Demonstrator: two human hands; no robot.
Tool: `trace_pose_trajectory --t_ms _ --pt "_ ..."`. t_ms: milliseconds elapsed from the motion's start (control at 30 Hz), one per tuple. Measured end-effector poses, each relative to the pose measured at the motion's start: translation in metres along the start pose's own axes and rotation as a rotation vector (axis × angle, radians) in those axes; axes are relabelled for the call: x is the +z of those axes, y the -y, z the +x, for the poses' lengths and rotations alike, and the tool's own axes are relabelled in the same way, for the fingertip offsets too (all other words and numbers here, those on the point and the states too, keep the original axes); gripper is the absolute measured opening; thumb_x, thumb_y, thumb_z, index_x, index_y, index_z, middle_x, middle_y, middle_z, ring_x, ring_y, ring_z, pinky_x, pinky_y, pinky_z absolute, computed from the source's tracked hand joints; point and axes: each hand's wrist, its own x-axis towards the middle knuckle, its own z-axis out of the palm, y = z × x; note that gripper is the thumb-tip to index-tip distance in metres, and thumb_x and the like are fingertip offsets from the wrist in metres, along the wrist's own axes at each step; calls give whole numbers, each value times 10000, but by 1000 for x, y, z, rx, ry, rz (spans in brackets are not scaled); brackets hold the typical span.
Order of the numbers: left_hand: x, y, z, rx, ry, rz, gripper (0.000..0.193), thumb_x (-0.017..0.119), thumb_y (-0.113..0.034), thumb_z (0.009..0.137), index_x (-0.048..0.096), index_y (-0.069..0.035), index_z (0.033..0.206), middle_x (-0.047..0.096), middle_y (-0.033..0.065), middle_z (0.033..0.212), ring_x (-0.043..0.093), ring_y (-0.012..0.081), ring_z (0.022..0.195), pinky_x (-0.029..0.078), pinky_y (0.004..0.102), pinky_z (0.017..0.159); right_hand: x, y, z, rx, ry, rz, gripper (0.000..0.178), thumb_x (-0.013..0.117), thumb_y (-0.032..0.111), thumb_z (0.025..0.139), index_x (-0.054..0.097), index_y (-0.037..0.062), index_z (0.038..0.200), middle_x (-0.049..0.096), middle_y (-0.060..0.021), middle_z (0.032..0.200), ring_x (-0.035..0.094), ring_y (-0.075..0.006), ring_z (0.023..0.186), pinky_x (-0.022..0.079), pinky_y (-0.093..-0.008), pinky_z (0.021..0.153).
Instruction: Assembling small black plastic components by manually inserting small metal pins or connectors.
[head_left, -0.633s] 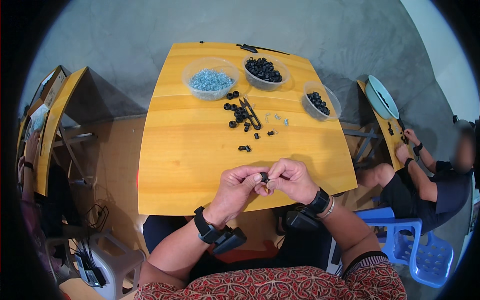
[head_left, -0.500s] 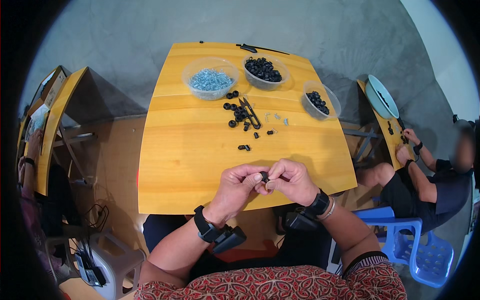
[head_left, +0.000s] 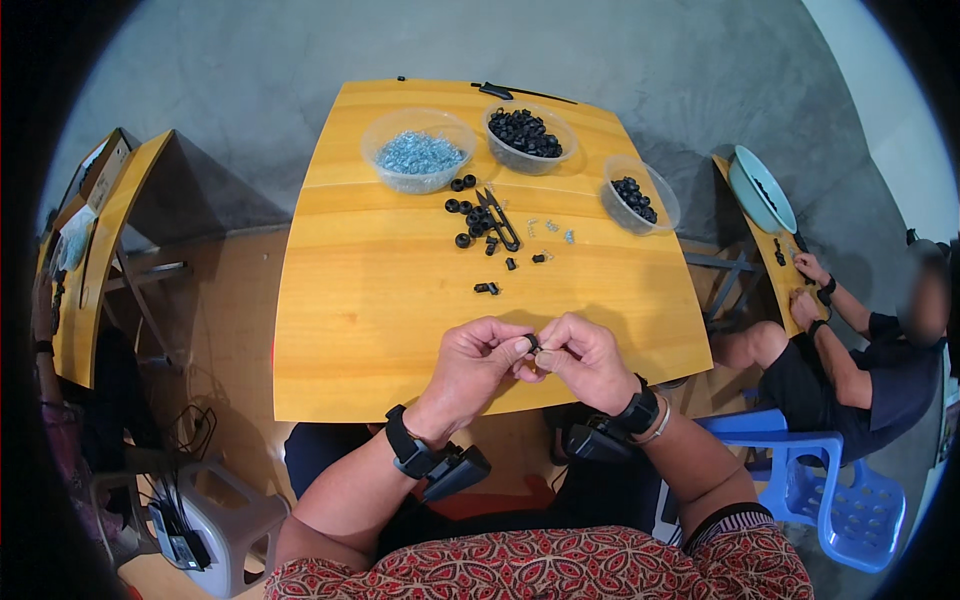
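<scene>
Above the table's near edge, my left hand pinches a small black round part between thumb and forefinger. My right hand is closed right beside it, thumb and forefinger pressed together against the part's side. Whatever those right fingertips grip is too small and hidden to make out. Farther up the table, a pair of black thread snips lies next to several loose black round parts. Small black pieces with wire-like bits lie between them and my hands, and tiny clear pieces are scattered to the right.
Across the back stand clear bowls: one of bluish translucent pieces, one of black pieces, and a smaller one of black round parts. A black tool lies at the far edge. Co-workers sit at tables left and right; a blue chair stands right.
Both hands stay together at the same spot, with slight finger movement on the black part. The view has shifted slightly. At the left table, the co-worker's hand has drawn back from the pale bag.
</scene>
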Motion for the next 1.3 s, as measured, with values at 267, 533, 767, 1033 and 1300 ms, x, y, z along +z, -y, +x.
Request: trace_pose_trajectory --t_ms 267,533,767,1033,1300 --pt "-5 3 0 -2 19 -13 110 527 -13 837 576 21 930 613 108 825 609 163 697 528 286 665 1 -1 3 -18 -7 -122 109 508 -55 809 442 16 760 543 -47 715 545 -89 674 454 -229 593" --pt "-8 2 -1 -86 106 -140 157 549 -47 834 597 -10 979 613 75 855 573 128 700 485 230 620 7 -6 -10 -57 -40 -202 93 506 -65 794 469 10 833 538 -49 734 543 -90 668 464 -232 601" --pt "-4 -4 -1 -40 105 -136 362 546 -47 837 418 -31 1175 603 77 868 567 115 687 486 227 618 11 12 -3 -176 14 -594 272 493 -23 801 467 5 1070 544 -101 818 560 -173 688 459 -268 628" --pt "2 -8 -4 -87 30 -110 350 541 -40 837 415 -13 1163 602 74 854 573 119 671 499 243 629 18 17 -5 -223 30 -672 358 456 -48 763 444 34 1112 539 -149 973 544 -309 907 438 -353 787" --pt "21 -38 -26 -124 225 -91 343 529 -4 832 447 4 1165 607 110 937 603 142 747 520 268 679 16 52 -27 -300 -26 -749 345 494 -53 732 434 24 1063 486 -156 840 511 -316 751 427 -359 666"
